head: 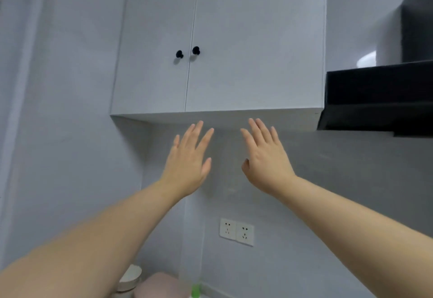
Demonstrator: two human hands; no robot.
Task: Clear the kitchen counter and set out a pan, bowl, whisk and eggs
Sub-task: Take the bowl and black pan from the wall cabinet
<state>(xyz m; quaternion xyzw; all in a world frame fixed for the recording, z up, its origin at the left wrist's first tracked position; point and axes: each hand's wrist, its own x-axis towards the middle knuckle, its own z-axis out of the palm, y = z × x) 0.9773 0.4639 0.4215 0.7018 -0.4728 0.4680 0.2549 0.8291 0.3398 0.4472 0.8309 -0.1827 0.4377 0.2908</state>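
Both my arms are raised toward a white wall cabinet (234, 39) whose two doors are closed. My left hand (187, 161) is held up just below the cabinet's bottom edge, fingers straight and spread, holding nothing. My right hand (264, 157) is raised beside it at the same height, fingers also straight and empty. Neither hand touches the cabinet. Two black knobs (187, 52) sit side by side where the doors meet, well above my fingertips. No pan, bowl, whisk or eggs show in the head view.
A black range hood (375, 100) juts out at the right, level with the cabinet's bottom. A double wall socket (236, 232) sits below my hands. At the bottom edge are a white round container (131, 276), a pink object (161, 286) and a green-capped bottle (195, 290).
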